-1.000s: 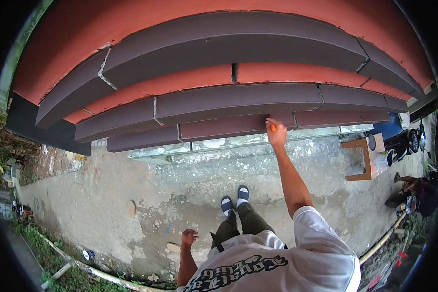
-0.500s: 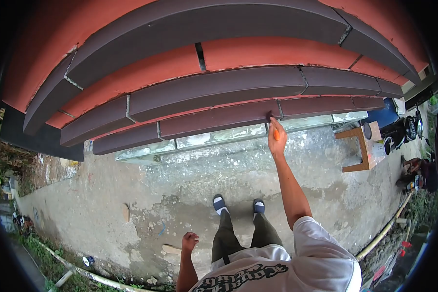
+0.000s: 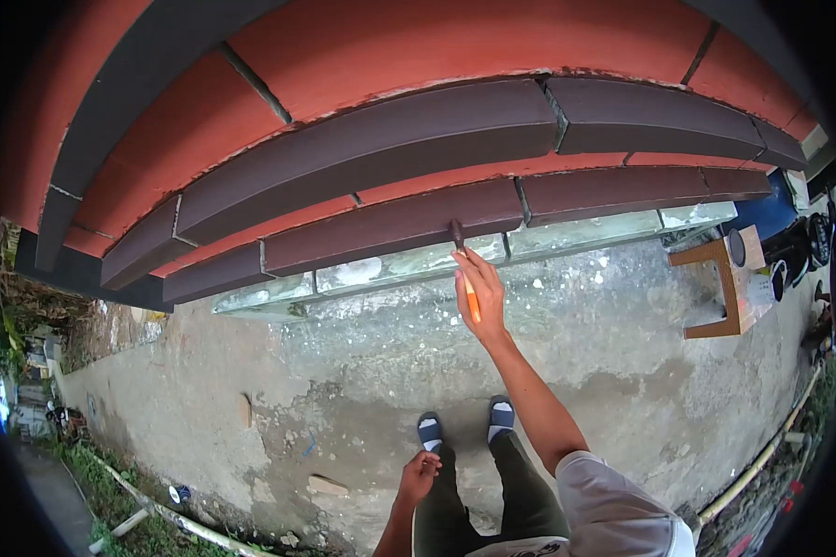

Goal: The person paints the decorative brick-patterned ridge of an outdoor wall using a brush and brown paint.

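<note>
Here, in the head view, the right hand (image 3: 481, 295) pinches an orange-handled brush (image 3: 457, 237) between thumb and fingers. Its dark bristles touch the lower edge of the lowest brown band (image 3: 372, 237) on the red wall (image 3: 437, 46). The left hand (image 3: 420, 475) hangs curled and empty beside the leg. The raised bands look evenly coated, so the painting seems well along; the pale strip (image 3: 381, 269) beneath them looks bare. Underfoot is stained, spattered concrete ground (image 3: 344, 390), outdoors, with a wooden stool (image 3: 720, 288) to the right and weeds (image 3: 111, 492) along the edge.
</note>
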### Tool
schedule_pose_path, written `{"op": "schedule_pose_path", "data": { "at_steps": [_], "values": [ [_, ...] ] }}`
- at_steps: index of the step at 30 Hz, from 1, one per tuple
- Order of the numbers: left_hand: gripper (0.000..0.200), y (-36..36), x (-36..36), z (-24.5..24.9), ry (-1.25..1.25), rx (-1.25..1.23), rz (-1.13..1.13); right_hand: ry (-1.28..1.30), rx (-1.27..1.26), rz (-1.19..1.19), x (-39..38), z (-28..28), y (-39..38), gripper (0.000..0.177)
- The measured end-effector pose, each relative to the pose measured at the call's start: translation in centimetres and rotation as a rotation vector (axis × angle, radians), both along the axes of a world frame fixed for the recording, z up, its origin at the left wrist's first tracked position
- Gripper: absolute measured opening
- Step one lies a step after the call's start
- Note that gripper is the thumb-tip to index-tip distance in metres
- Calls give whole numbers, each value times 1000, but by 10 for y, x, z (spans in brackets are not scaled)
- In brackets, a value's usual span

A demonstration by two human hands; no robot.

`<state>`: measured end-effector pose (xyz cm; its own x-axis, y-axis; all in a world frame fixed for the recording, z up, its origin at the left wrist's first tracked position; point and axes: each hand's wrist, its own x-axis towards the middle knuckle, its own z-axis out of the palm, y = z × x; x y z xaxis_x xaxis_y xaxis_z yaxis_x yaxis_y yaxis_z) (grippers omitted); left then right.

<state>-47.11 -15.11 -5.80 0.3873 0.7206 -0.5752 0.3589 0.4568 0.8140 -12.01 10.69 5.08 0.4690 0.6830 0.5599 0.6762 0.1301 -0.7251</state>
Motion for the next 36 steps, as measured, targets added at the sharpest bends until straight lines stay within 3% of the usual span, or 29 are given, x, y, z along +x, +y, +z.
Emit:
{"op": "schedule_pose_path", "data": {
  "at_steps": [3,8,12,20,23,27,30,36],
  "values": [
    [14,12,33,-21,37,3,-135,-28,49,67,14,-18,-4,34],
    [17,39,58,-61,2,30,-109,-126,115,-205,62,-50,-21,32],
    [15,42,53,-91,-52,37,-63,-145,97,-432,55,-67,-17,31],
    [15,20,46,-123,-54,-27,-36,-115,210,320,-32,-93,29,42],
    [15,14,46,-126,-57,-57,-56,-177,230,126,4,-95,26,39],
    [15,9,37,-136,-86,-56,-51,-130,187,-359,44,-105,-1,32],
    [15,9,33,-137,-89,-35,-27,-85,263,-486,46,-106,3,30],
    [15,12,30,-139,-80,-45,-13,-116,246,42,-46,-106,43,35]
  ]
}}
